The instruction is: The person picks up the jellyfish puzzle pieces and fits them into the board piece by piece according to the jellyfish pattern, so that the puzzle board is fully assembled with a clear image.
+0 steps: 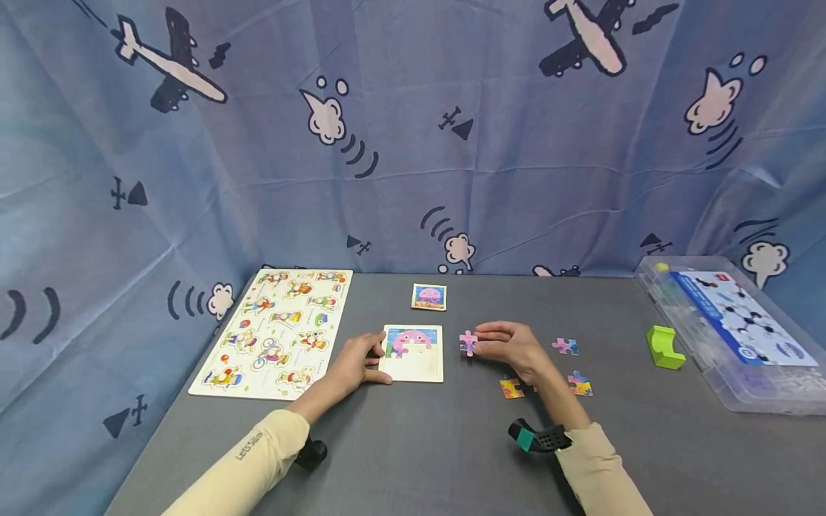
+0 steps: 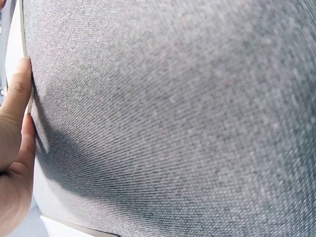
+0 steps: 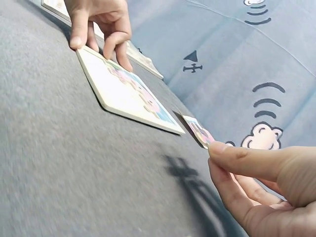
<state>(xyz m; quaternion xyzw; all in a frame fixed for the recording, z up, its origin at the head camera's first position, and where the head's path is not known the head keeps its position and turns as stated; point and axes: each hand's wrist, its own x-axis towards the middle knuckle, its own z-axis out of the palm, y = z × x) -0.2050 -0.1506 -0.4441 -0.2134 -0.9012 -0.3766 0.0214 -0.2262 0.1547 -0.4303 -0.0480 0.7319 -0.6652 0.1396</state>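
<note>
A square, pale-framed puzzle board (image 1: 414, 367) lies on the grey table with part of a pink picture filled in at its top. My left hand (image 1: 357, 362) holds its left edge, with the thumb at the lower corner and bent fingers farther up; the right wrist view shows the same grip on the board (image 3: 123, 101). Just right of the board, my right hand (image 1: 513, 347) pinches a pink jigsaw piece (image 1: 467, 343) between thumb and fingertips. The piece itself is hard to make out in the right wrist view, though its shadow falls on the table.
Loose jigsaw pieces lie around the right forearm, including a pink-blue piece (image 1: 565, 346) and a yellow piece (image 1: 512, 388). Behind the board is a small picture card (image 1: 429, 297). A large picture board (image 1: 258, 344) lies left. A green block (image 1: 665, 348) and clear plastic case (image 1: 716, 373) stand right.
</note>
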